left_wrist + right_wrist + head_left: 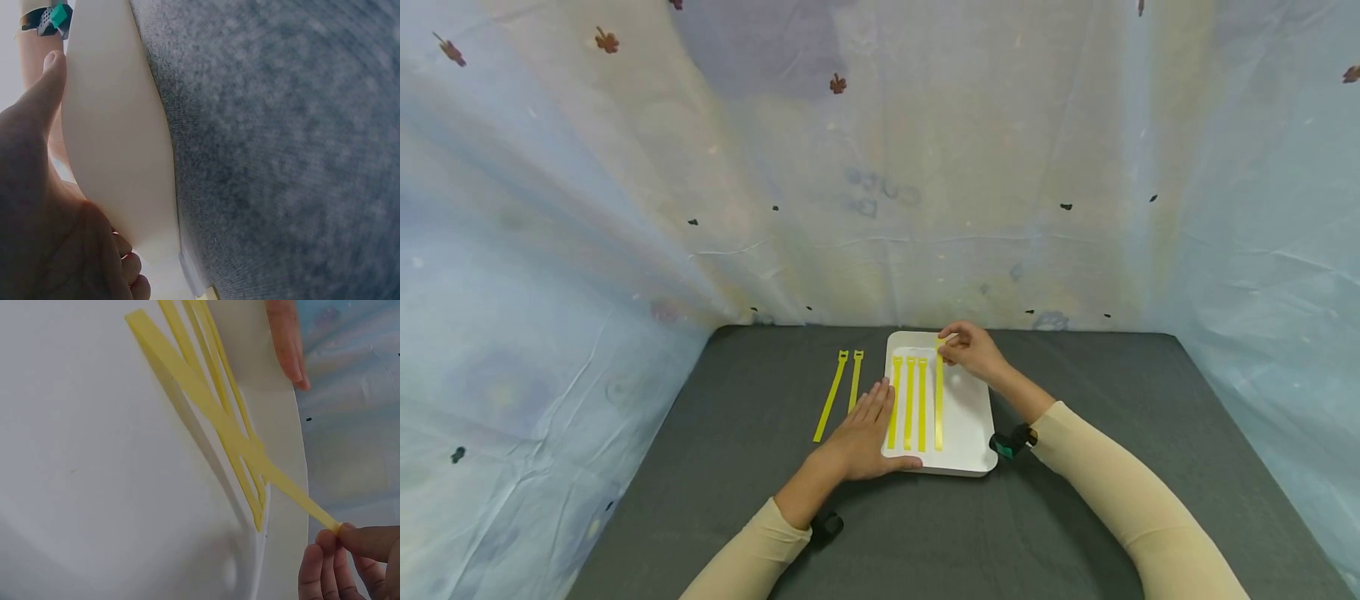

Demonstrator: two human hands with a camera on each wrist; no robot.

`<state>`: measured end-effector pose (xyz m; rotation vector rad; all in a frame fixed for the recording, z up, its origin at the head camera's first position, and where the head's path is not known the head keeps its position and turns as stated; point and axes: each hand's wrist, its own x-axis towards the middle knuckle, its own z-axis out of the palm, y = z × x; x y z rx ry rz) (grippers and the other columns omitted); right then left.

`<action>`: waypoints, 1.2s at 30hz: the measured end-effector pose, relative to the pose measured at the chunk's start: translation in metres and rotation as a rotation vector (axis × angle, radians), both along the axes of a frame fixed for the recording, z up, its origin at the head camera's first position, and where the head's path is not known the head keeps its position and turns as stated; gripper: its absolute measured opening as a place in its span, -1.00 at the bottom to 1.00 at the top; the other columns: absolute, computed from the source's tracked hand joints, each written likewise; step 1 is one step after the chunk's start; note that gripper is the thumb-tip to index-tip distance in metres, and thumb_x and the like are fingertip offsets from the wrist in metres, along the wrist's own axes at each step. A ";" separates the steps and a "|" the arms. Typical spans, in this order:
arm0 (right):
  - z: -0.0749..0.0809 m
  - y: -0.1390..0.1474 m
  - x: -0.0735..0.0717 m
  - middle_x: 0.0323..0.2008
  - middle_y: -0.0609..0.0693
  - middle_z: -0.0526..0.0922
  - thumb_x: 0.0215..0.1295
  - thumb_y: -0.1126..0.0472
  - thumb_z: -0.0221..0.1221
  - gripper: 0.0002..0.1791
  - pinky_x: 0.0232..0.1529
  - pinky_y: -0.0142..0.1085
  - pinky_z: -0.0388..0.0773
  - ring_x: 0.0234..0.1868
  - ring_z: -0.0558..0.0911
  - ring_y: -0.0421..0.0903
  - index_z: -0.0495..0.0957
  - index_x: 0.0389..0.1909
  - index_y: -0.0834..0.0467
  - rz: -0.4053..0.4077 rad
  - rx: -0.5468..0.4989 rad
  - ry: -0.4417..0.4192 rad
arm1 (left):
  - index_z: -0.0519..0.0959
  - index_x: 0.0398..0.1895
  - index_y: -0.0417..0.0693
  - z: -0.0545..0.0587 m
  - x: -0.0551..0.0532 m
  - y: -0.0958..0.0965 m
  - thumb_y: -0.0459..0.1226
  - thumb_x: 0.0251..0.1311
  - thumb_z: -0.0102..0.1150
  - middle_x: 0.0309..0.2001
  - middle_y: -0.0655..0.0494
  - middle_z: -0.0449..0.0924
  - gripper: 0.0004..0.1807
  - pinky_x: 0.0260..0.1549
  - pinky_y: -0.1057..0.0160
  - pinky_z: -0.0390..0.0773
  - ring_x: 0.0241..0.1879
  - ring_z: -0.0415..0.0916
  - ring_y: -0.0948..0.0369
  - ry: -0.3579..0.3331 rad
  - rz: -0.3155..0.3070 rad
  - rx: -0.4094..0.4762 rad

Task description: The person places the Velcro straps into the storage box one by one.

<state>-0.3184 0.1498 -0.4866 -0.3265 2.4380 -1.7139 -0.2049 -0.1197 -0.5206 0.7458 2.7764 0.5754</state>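
Note:
A white tray (pixel 966 417) lies on the dark cloth, with three flat yellow cable ties (pixel 910 404) side by side along its left part. My right hand (pixel 973 354) pinches one end of another yellow cable tie (pixel 219 422) between thumb and fingers, at the tray's far edge. That tie slants over the others in the right wrist view, its free end over the tray floor. My left hand (pixel 865 433) rests with straight fingers along the tray's left side, its thumb over the near rim. In the left wrist view the tray's outer wall (pixel 119 137) shows beside the palm.
Two more yellow cable ties (pixel 831 396) lie on the dark cloth (pixel 752 433) left of the tray, one partly behind the left fingers. A patterned curtain (pixel 925 167) hangs behind and at both sides. Each wrist wears a black device (pixel 1013 442).

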 end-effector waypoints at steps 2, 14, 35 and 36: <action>0.000 -0.001 -0.001 -0.05 0.30 0.75 0.57 0.35 0.25 -0.70 0.16 0.23 0.67 0.05 0.70 0.40 0.51 0.21 0.31 0.014 0.005 -0.013 | -0.28 0.77 -0.17 -0.001 0.000 0.000 0.64 0.09 0.13 0.78 -0.05 -0.46 0.53 0.70 -0.06 -0.22 0.75 -0.49 0.02 0.003 -0.004 -0.002; 0.001 0.001 -0.016 -0.09 0.35 0.72 0.55 0.43 0.23 -0.73 0.07 0.13 0.73 0.01 0.72 0.39 0.48 0.15 0.42 0.137 0.128 -0.087 | -0.24 0.76 -0.24 0.014 0.006 0.002 0.56 0.16 0.20 0.77 -0.14 -0.40 0.49 0.70 -0.05 -0.19 0.75 -0.44 -0.01 0.004 -0.007 -0.058; 0.000 -0.010 -0.032 -0.32 0.07 0.59 0.46 0.38 0.35 -0.79 -0.17 -0.14 0.74 -0.23 0.75 0.12 0.56 0.00 0.31 0.129 0.309 -0.114 | -0.24 0.77 -0.21 0.012 0.006 0.003 0.56 0.18 0.18 0.77 -0.11 -0.39 0.47 0.69 -0.02 -0.12 0.75 -0.39 0.00 0.035 -0.002 -0.100; 0.000 -0.010 -0.032 -0.32 0.07 0.59 0.46 0.38 0.35 -0.79 -0.18 -0.16 0.74 -0.24 0.74 0.11 0.56 -0.01 0.31 0.127 0.312 -0.113 | -0.24 0.77 -0.21 0.012 0.005 0.002 0.56 0.18 0.18 0.77 -0.11 -0.39 0.46 0.69 -0.02 -0.12 0.75 -0.39 0.00 0.035 -0.003 -0.099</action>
